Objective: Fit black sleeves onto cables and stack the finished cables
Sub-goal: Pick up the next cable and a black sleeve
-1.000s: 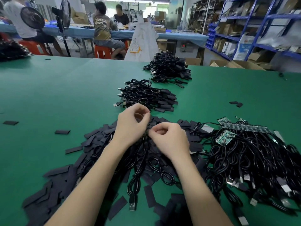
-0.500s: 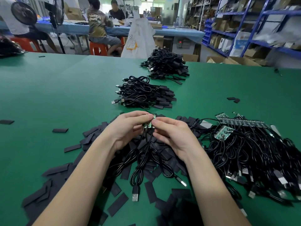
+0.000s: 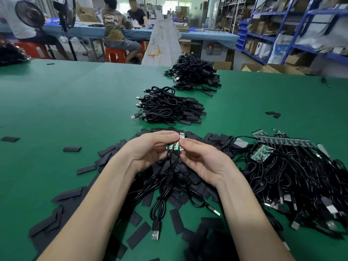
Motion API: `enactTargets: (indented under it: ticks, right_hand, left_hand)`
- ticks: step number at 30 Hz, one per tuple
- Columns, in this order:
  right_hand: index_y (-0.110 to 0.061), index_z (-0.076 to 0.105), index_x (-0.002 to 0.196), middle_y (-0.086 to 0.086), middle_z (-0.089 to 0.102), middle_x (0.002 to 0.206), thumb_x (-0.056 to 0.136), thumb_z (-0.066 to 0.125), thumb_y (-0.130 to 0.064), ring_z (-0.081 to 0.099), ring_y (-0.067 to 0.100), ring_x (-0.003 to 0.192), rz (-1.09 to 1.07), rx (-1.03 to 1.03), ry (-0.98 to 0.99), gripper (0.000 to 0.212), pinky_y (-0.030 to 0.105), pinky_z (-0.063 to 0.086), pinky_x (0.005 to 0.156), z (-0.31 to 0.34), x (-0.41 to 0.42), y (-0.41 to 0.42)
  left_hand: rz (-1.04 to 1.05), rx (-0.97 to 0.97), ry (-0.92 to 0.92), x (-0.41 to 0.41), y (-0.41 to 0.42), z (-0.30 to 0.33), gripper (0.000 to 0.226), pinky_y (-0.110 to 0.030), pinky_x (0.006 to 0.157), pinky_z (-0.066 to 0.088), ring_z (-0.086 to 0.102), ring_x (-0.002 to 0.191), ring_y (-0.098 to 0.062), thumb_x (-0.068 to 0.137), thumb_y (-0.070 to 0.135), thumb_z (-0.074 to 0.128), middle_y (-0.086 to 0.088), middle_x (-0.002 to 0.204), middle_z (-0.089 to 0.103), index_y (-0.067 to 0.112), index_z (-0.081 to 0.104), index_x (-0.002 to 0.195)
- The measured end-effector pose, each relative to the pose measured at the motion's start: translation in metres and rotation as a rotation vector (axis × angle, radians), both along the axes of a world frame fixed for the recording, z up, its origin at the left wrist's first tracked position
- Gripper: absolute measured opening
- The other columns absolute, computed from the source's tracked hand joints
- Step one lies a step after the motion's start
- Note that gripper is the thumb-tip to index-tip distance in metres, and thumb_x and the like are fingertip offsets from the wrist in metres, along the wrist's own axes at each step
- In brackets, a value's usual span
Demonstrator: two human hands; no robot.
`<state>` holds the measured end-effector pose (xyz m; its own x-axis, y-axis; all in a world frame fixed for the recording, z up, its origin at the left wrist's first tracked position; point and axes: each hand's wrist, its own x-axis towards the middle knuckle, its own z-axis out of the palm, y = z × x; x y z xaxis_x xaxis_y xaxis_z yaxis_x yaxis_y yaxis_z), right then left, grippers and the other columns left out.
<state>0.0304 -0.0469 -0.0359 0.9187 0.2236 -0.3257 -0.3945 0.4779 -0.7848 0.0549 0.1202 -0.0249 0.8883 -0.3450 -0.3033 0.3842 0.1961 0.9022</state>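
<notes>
Across a wide green table [image 3: 66, 102] with a matte, felt-like top, both hands meet at centre frame. Behind it, at twelve o'clock, runs a blue-covered bench [image 3: 197, 35] with people seated on red stools [image 3: 115, 54], two black fans [image 3: 30, 14] at eleven o'clock, and blue shelving [image 3: 282, 25] stacked with cardboard boxes at two o'clock.

Left hand [image 3: 148, 149] and right hand [image 3: 203, 159] come together, palms turned inward, fingertips pinching a small cluster of green circuit boards [image 3: 176, 145] at the ends of a few black cables [image 3: 165, 178]. The cables hang down from the hands and trail toward six o'clock, one silver USB plug [image 3: 155, 234] lying flat on the table.

Under and around the hands sprawls a loose heap of black sleeves [image 3: 75, 194]: flat, dull, rectangular strips, scattered out to seven and nine o'clock. Over at three o'clock sits a big tangled mass of unsleeved cables [image 3: 293, 185], glossy cords with bare green boards on top (tiny components, too small to read).

Up at twelve o'clock, the near finished stack [image 3: 169, 108] lies with plugs pointing left and sleeved ends right; beyond it, the far finished stack [image 3: 194, 74] sits close to the table's far edge. A white plastic bag [image 3: 162, 44] stands just past that.
</notes>
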Motion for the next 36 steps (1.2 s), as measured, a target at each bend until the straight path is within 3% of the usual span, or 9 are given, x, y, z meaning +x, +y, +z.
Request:
enactTargets:
  ticks: [5, 10, 15, 18, 20, 24, 29, 32, 36]
  right_hand:
    - [-0.009, 0.082, 0.074, 0.003, 0.072, 0.074, 0.062, 0.083, -0.009, 0.066, 0.008, 0.059, -0.009, 0.081, -0.016, 0.012, 0.016, 0.055, 0.055, 0.001, 0.000, -0.001]
    - [-0.018, 0.083, 0.079, -0.002, 0.072, 0.076, 0.064, 0.086, -0.023, 0.065, 0.007, 0.062, -0.056, -0.211, -0.114, 0.016, 0.017, 0.054, 0.056, 0.006, 0.003, -0.029]
    - [-0.012, 0.075, 0.095, -0.003, 0.073, 0.074, 0.074, 0.084, -0.018, 0.068, 0.009, 0.063, -0.142, -0.308, -0.082, 0.024, 0.018, 0.055, 0.059, 0.002, 0.005, -0.049]
    - [-0.011, 0.074, 0.095, -0.001, 0.073, 0.074, 0.075, 0.084, -0.016, 0.069, 0.010, 0.064, -0.146, -0.297, -0.098, 0.023, 0.018, 0.056, 0.060, 0.001, 0.006, -0.048]
    - [-0.010, 0.074, 0.095, 0.002, 0.074, 0.079, 0.071, 0.083, -0.021, 0.071, 0.011, 0.069, -0.097, -0.265, -0.144, 0.028, 0.019, 0.058, 0.064, 0.002, 0.005, -0.044]
    - [-0.011, 0.073, 0.103, 0.010, 0.079, 0.097, 0.097, 0.066, -0.018, 0.076, 0.017, 0.083, -0.063, -0.299, -0.238, 0.012, 0.022, 0.059, 0.068, 0.001, 0.007, -0.036]
    - [-0.034, 0.075, 0.088, -0.011, 0.075, 0.080, 0.093, 0.068, -0.023, 0.066, 0.001, 0.075, -0.269, -1.170, -0.619, 0.014, 0.012, 0.050, 0.067, -0.010, 0.017, -0.041]
    - [-0.044, 0.072, 0.093, -0.015, 0.067, 0.076, 0.094, 0.065, -0.026, 0.058, 0.004, 0.067, -0.135, -1.385, -0.711, 0.020, 0.025, 0.051, 0.068, -0.012, 0.027, -0.035]
    - [-0.046, 0.069, 0.117, -0.008, 0.068, 0.109, 0.093, 0.065, -0.024, 0.057, 0.012, 0.092, 0.187, -1.576, -0.715, 0.033, 0.036, 0.052, 0.093, 0.000, 0.050, -0.024]
  left_hand:
    - [0.068, -0.081, 0.027, 0.001, -0.001, 0.001, 0.019, -0.018, 0.053, 0.053, 0.068, 0.064, -0.007, 0.069, 0.015, 0.077, 0.001, 0.078, 0.074, 0.015, 0.073, 0.087]
    - [0.164, 0.501, -0.292, 0.006, 0.015, -0.003, 0.006, -0.017, 0.070, 0.053, 0.063, 0.068, -0.012, 0.083, 0.020, 0.082, 0.007, 0.075, 0.073, 0.021, 0.076, 0.085]
    - [0.427, 0.981, -0.663, 0.005, 0.012, -0.002, 0.029, -0.017, 0.084, 0.049, 0.066, 0.089, -0.006, 0.083, 0.038, 0.080, 0.011, 0.095, 0.070, 0.027, 0.070, 0.108]
    - [0.356, 0.806, -0.623, 0.001, -0.001, 0.003, 0.017, -0.010, 0.071, 0.050, 0.068, 0.080, -0.007, 0.087, 0.035, 0.076, 0.008, 0.087, 0.072, 0.025, 0.070, 0.099]
    - [0.148, 0.519, -0.449, -0.003, -0.012, 0.005, 0.017, -0.022, 0.082, 0.059, 0.070, 0.083, -0.014, 0.089, 0.029, 0.076, -0.001, 0.090, 0.075, 0.019, 0.071, 0.101]
    - [0.084, 0.261, -0.312, -0.006, -0.020, -0.001, 0.009, -0.027, 0.076, 0.061, 0.066, 0.070, -0.016, 0.089, 0.008, 0.074, -0.009, 0.081, 0.067, 0.008, 0.070, 0.096]
    - [0.286, 0.357, -0.254, 0.006, -0.003, -0.006, 0.010, -0.029, 0.068, 0.060, 0.062, 0.056, -0.009, 0.089, 0.007, 0.074, -0.004, 0.075, 0.062, 0.015, 0.069, 0.084]
    - [0.298, 0.429, -0.267, 0.009, -0.001, -0.010, 0.012, -0.039, 0.076, 0.060, 0.061, 0.052, -0.008, 0.090, 0.009, 0.074, -0.002, 0.074, 0.063, 0.016, 0.069, 0.082]
    - [0.273, 0.465, -0.285, 0.008, -0.005, -0.011, 0.009, -0.036, 0.078, 0.059, 0.061, 0.052, -0.008, 0.090, 0.010, 0.074, -0.002, 0.074, 0.064, 0.015, 0.069, 0.084]
